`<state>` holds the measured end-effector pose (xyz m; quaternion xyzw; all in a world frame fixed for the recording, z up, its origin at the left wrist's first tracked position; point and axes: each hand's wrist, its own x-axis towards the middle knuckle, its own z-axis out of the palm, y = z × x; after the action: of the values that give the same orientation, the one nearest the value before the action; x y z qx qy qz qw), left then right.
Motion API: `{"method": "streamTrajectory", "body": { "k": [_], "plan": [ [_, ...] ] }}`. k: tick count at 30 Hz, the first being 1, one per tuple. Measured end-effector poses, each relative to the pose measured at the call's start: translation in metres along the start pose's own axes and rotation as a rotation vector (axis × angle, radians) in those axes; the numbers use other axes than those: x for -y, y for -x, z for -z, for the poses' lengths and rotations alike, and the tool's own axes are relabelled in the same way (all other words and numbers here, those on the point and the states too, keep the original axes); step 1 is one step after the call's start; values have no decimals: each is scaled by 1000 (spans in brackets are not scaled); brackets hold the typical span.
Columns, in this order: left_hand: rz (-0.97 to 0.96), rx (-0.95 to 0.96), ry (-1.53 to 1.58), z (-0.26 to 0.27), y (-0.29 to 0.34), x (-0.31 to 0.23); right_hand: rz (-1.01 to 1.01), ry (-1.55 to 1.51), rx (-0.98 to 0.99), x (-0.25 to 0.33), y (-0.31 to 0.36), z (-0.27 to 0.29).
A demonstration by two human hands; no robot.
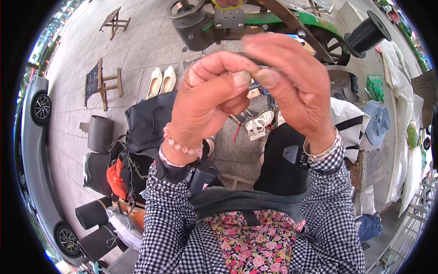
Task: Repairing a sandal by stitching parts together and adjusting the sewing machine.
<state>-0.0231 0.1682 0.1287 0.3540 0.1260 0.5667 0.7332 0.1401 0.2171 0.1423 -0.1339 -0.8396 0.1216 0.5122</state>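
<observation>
Both my hands are raised in front of me, their fingertips meeting. My left hand [205,93] is closed, thumb pressed against the bent index finger. On my right hand [299,84] the thumb and index finger come together right beside it, while the other fingers stretch forward, smeared by motion. Whatever lies between the fingertips is too small to make out. Just beyond the hands stands a sewing machine [262,19] with a green arm, a dark cylinder head and a spoked wheel. A spool of black thread [367,34] sits at its right.
A pair of cream shoes [161,82] stands beyond a dark bag [148,119]. White strappy sandals [259,126] lie below my hands. Folding stools [101,81] are at left, near a parked car [34,155]. A blue cap [377,122] rests at right.
</observation>
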Motion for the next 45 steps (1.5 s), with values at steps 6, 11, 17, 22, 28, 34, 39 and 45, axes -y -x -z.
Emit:
{"method": "streamTrajectory", "body": {
  "k": [6, 11, 17, 22, 28, 34, 39, 45],
  "plan": [
    [-137, -300, -1146, -31, 58, -27, -98, 39, 329, 48, -2, 6],
    [-466, 37, -1687, -46, 100, -50, -27, 57, 441, 90, -7, 10],
    [-637, -147, -1457, -43, 121, -50, 16, 68, 436, 115, -15, 14],
    [-604, -406, -1400, -41, 130, -47, -211, 126, 441, 129, -2, 24],
    [-554, -206, -1521, -45, 132, -37, -432, 98, 432, 129, 56, 23],
    [-101, 217, -1495, -46, 141, 1, -781, -404, 525, 163, 93, 4],
    [-168, 87, -1402, -12, 149, -5, -842, -358, 260, 150, 123, 6],
    [121, -318, -492, 17, 142, 1, -1078, -507, 49, 143, 137, -4]
  ]
}}
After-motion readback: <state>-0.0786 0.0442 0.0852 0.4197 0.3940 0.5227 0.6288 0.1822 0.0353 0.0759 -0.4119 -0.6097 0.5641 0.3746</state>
